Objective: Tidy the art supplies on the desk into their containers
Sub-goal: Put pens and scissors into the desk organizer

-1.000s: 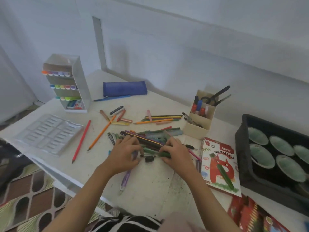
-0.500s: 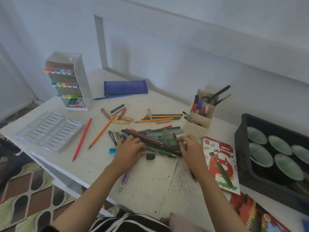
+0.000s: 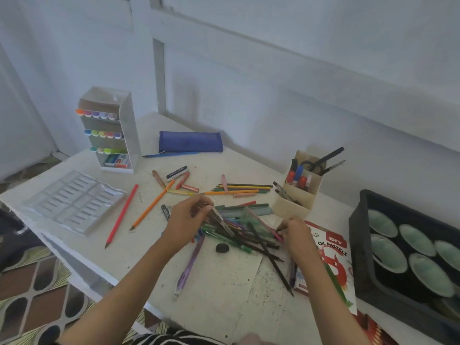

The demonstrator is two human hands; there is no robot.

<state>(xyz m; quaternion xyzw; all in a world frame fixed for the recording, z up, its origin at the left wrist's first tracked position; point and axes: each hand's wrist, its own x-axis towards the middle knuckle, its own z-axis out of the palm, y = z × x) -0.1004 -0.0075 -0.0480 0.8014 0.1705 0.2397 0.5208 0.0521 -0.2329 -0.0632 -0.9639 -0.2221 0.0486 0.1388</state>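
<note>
Spread wider apart since before. Pinches pens and pencils [image 3: 239, 230] with left hand [image 3: 185, 220] and right hand [image 3: 296, 237]; lies between both on worktop [image 3: 224, 282], green, pink, dark, long axes running hand to hand.

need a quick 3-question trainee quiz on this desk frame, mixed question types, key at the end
1. True or false: the scissors stand in the beige desk organiser.
2. The left hand and right hand both hold: A) the pencil pile; B) a blue pencil case; C) an oil pastels box.
3. How many rows of markers show in the white marker rack?

Key: 1 true; 2 A; 3 three.
</note>
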